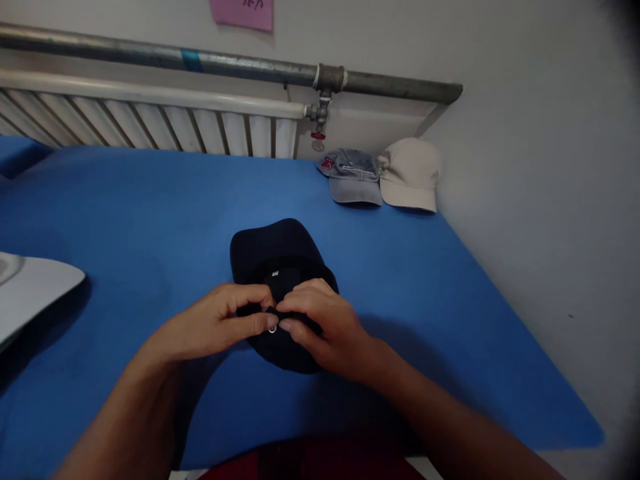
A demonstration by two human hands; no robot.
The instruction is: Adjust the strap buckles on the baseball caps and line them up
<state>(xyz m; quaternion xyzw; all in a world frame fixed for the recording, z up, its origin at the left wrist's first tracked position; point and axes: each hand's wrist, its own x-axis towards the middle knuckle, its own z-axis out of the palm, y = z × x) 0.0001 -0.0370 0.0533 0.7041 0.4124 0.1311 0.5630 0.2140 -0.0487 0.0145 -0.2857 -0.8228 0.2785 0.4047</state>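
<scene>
A dark navy baseball cap (277,247) lies on the blue table, its brim pointing away from me and its inside partly showing, with a small white label in it. My left hand (235,320) pinches the cap's back strap between thumb and forefinger, right by a small metal buckle (273,329). Close beside it, my right hand (320,320) grips the same strap with thumb and fingers. The fingertips of both hands nearly meet at the buckle, and they hide part of the strap.
A grey cap (355,190) and a beige cap (411,175) sit at the table's far right corner against the wall. Behind the blue tabletop (150,200) are a white radiator (190,127) and a metal pipe (240,65). A white object (40,287) juts in from the left.
</scene>
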